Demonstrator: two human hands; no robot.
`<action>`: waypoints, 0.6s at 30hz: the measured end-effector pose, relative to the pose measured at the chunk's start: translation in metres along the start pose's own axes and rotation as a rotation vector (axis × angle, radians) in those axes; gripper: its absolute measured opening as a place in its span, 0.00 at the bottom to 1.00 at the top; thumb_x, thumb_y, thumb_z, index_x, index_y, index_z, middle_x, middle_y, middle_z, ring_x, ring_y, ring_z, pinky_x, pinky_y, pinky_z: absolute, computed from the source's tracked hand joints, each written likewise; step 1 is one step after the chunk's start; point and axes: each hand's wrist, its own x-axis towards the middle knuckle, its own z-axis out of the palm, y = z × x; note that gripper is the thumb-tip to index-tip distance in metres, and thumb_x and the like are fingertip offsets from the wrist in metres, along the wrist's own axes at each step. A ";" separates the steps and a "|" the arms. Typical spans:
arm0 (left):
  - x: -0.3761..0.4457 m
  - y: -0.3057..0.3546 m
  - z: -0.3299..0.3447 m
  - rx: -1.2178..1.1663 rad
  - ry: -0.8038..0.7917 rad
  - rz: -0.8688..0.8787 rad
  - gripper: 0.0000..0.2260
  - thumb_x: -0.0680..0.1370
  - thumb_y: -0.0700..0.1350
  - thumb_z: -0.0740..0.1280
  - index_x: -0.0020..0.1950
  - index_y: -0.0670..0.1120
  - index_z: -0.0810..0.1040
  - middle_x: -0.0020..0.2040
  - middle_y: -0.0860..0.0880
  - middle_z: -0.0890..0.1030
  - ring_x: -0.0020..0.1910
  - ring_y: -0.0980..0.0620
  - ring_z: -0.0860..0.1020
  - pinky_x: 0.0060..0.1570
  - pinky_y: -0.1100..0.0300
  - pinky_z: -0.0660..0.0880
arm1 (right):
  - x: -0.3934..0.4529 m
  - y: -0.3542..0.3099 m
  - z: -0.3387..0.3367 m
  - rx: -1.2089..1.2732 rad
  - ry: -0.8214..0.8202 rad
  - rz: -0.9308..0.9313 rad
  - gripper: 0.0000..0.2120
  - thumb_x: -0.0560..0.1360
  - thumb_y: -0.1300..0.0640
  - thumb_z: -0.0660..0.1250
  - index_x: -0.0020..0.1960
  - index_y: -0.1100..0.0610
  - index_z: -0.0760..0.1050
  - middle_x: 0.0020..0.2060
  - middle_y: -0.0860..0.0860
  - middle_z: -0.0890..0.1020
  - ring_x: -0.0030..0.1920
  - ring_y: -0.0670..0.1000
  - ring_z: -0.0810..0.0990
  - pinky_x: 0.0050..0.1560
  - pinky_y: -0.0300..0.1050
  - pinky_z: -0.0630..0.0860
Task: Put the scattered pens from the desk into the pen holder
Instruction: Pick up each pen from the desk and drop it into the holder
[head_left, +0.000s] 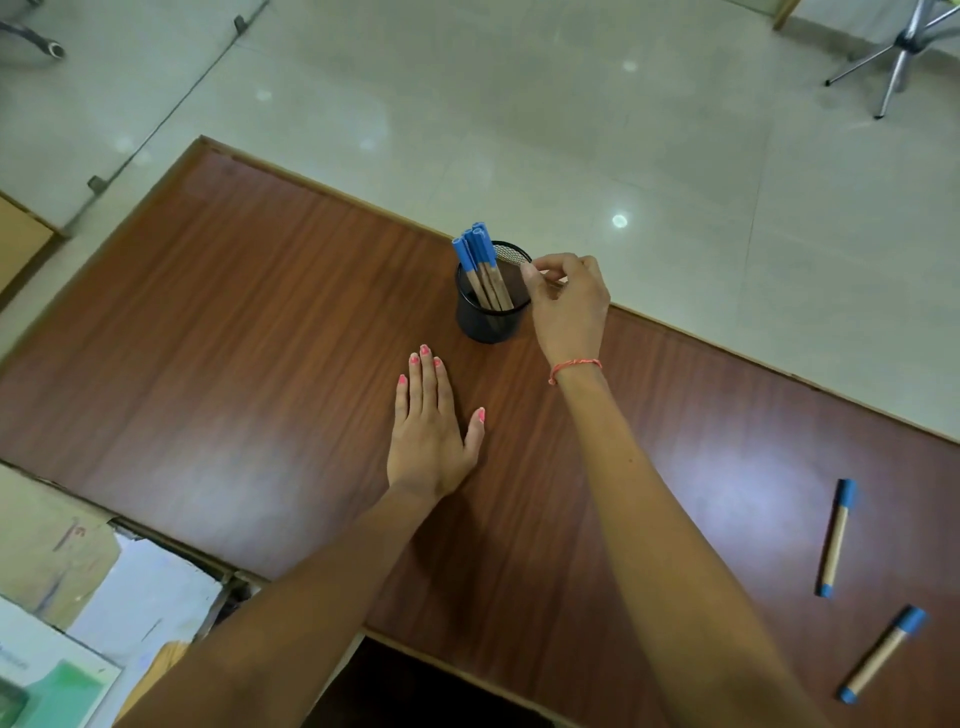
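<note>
A black mesh pen holder (491, 325) stands on the brown wooden desk (260, 322) near its far edge. Several brown pens with blue caps (475, 260) lean inside it. My right hand (569, 306) hovers at the holder's right rim, fingers pinched together with nothing visible between them. My left hand (428, 431) lies flat on the desk just in front of the holder, fingers together and palm down. Two more pens lie on the desk at the right: one pen (836, 538) almost upright in view, another pen (880, 654) slanted near the front edge.
Papers and cardboard (78, 597) sit beyond the desk's left front edge. A tiled floor lies beyond the desk, with a chrome chair base (901, 57) at the top right and another chair's caster (54, 49) at the top left.
</note>
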 end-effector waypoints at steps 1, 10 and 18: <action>0.000 0.000 0.000 -0.003 0.003 0.001 0.35 0.82 0.61 0.45 0.80 0.37 0.48 0.81 0.40 0.45 0.80 0.45 0.43 0.79 0.49 0.47 | -0.001 0.004 -0.008 0.010 0.009 0.004 0.03 0.74 0.56 0.69 0.46 0.55 0.80 0.42 0.49 0.75 0.41 0.47 0.76 0.44 0.34 0.73; -0.001 0.006 0.007 -0.008 0.045 0.025 0.37 0.79 0.59 0.51 0.78 0.33 0.55 0.79 0.35 0.55 0.79 0.39 0.52 0.78 0.45 0.52 | -0.041 0.107 -0.158 -0.347 0.187 0.344 0.05 0.74 0.60 0.65 0.46 0.57 0.79 0.49 0.59 0.82 0.53 0.59 0.79 0.55 0.46 0.74; -0.001 -0.002 0.013 -0.028 0.137 0.033 0.37 0.79 0.58 0.50 0.77 0.31 0.55 0.78 0.32 0.56 0.78 0.36 0.54 0.77 0.43 0.52 | -0.099 0.207 -0.260 -0.626 0.301 0.751 0.16 0.79 0.55 0.62 0.60 0.66 0.73 0.61 0.65 0.72 0.63 0.65 0.70 0.60 0.58 0.73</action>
